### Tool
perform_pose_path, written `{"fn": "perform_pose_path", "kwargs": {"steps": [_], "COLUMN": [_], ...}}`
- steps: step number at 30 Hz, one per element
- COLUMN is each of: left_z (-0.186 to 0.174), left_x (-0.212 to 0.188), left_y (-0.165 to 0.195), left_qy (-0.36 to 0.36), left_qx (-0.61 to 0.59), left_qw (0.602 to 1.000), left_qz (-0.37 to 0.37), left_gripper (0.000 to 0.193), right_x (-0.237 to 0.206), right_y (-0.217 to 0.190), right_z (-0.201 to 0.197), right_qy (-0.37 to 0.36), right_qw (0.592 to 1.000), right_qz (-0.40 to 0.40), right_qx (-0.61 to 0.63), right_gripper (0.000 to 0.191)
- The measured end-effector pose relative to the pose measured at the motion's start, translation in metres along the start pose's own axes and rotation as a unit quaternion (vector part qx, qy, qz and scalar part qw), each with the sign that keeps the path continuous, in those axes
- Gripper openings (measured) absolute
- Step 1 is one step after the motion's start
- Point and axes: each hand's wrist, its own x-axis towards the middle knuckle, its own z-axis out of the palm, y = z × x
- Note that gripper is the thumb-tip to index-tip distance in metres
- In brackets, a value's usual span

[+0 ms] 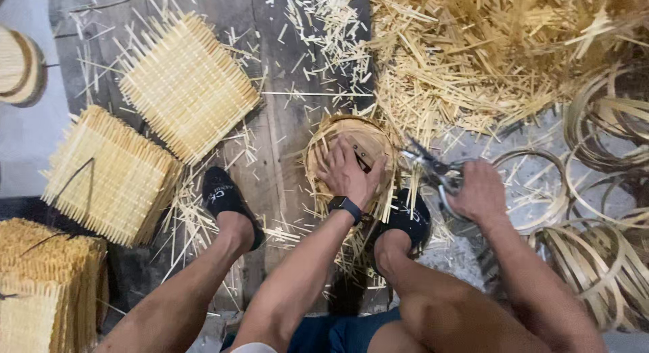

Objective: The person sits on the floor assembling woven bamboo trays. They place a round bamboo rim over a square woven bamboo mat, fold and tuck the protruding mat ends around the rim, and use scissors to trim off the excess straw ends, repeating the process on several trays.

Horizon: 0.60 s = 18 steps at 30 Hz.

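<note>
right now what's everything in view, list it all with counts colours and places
round woven basket: one, pale straw, centre, under the left hand
shears: one pair, dark metal, right of the basket, in the right hand
square woven mats: two stacks at upper left and left, pale yellow; a third stack at lower left edge
loose bamboo offcuts: a large heap, straw yellow, upper right, more scattered on the floor
bamboo hoops: many, tan, right edge
round woven piece: one, pale, far left edge
wooden floor boards: grey-brown, centre
black shoes: two, on both feet
wristwatch: one, black, left wrist
left hand: pressing on the basket
right hand: gripping the shears
</note>
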Motion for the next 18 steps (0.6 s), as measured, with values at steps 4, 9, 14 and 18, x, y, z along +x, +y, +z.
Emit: {"fn": "perform_pose_path", "kwargs": {"steps": [4, 9, 14, 18], "left_z": [0.006, -0.003, -0.009, -0.015], "left_x": [-0.006, -0.007, -0.004, -0.001], "left_y": [0.003, -0.002, -0.006, -0.015], "left_qy": [-0.032, -0.041, -0.029, -0.064], "left_qx": [0.074, 0.048, 0.055, 0.049], "left_qw": [0.990, 0.988, 0.976, 0.963], "left_qz": [0.118, 0.143, 0.209, 0.257], "left_gripper": [0.095, 0.099, 0.100, 0.097], "right_x": [0.013, 0.025, 0.039, 0.054], "right_y": [-0.032, -0.018, -0.014, -0.020], "right_z": [0.018, 0.026, 0.031, 0.033], "right_qy": [-0.020, -0.050, 0.123, 0.055], "right_qw": [0.999, 0.998, 0.989, 0.997], "right_qz": [0.024, 0.038, -0.083, -0.049], "right_qx": [-0.020, 0.032, -0.010, -0.002], "right_gripper": [0.062, 0.043, 0.061, 0.052]}}
